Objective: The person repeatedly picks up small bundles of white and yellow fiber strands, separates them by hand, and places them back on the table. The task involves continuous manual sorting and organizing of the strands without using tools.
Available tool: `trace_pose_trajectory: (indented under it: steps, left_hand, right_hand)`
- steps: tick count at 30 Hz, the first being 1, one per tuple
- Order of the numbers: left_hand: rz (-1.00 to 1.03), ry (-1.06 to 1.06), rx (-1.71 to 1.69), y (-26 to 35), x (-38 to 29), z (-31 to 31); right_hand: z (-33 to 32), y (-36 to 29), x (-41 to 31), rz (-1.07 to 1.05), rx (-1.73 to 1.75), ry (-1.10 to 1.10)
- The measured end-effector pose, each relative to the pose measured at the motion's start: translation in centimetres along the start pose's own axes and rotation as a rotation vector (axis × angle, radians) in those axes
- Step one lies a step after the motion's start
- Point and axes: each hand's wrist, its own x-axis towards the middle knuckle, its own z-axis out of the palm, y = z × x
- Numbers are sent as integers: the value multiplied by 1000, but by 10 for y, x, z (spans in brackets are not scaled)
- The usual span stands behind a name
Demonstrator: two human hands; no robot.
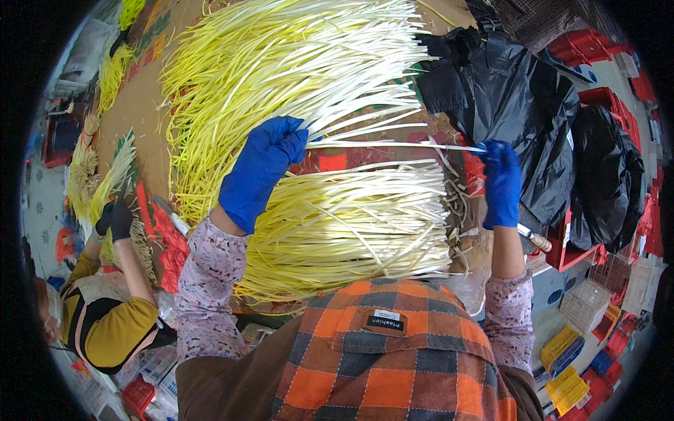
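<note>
My left hand, in a blue glove, is closed on several yellow-white stalks of what look like garlic chives. Its stalks fan out to the upper right. At the right, my gloved right hand pinches the white end of a single stalk that stretches nearly straight between both hands. Beyond my left hand lies a wide layer of yellow-white stalks, white ends to the right. A second layer of stalks lies nearer me, below the stretched stalk.
Cardboard covers the work surface. Black plastic bags lie at the right, beside a knife with a wooden handle and a red crate. At the left a co-worker in dark gloves holds more stalks. Red plastic lies between us.
</note>
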Motion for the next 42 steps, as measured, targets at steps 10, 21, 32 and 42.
trace_pose_trajectory:
  steps: [10, 21, 32, 42]
  left_hand:
    - [-21, -147, 117, -2, -4, 10]
    - [-25, -190, 189, 6, -14, 5]
    - [162, -98, 225, 13, 25, -8]
    - [629, -158, 885, -17, 25, 14]
  right_hand:
    - [-17, -89, -19, -473, -238, -183]
    - [58, -114, 3, -763, -489, -276]
    - [-4, -69, -1, 21, 112, -253]
    - [43, -75, 14, -513, -366, -349]
